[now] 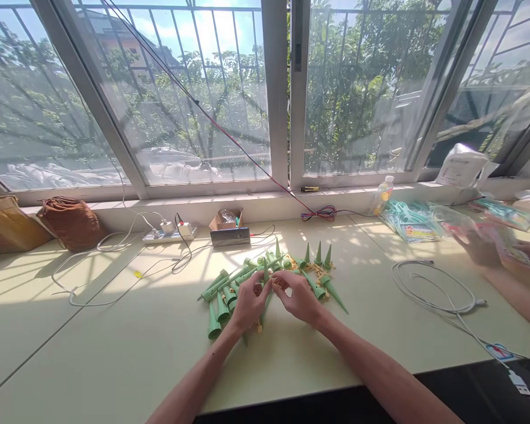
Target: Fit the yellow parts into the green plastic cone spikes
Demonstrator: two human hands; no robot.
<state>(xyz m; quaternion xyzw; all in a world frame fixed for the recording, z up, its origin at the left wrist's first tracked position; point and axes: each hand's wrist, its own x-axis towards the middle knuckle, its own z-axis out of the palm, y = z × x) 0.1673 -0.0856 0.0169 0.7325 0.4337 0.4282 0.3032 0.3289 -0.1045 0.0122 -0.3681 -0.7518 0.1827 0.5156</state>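
My left hand (251, 300) is closed round a green plastic cone-shaped spike (266, 268), whose point sticks up above the fingers. Close beside it, my right hand (299, 299) pinches a small yellow piece (274, 281) against the spike; the fingers hide most of it. More hollow green spikes (214, 325) lie to the left of my hands, open ends toward me. Others, such as an upright spike (318, 254), stand behind and to the right among loose small yellow pieces (324, 275). A long green tube (223, 287) lies across the pile.
Another person's hands (481, 250) handle a clear plastic bag at the right. Packaged turquoise items (410, 219) and a bottle (383, 194) stand nearby. A coiled white cable (437, 288), a phone (230, 237), a small box (227, 219), a power strip (170, 234) and a brown bag (70, 224) are on the table.
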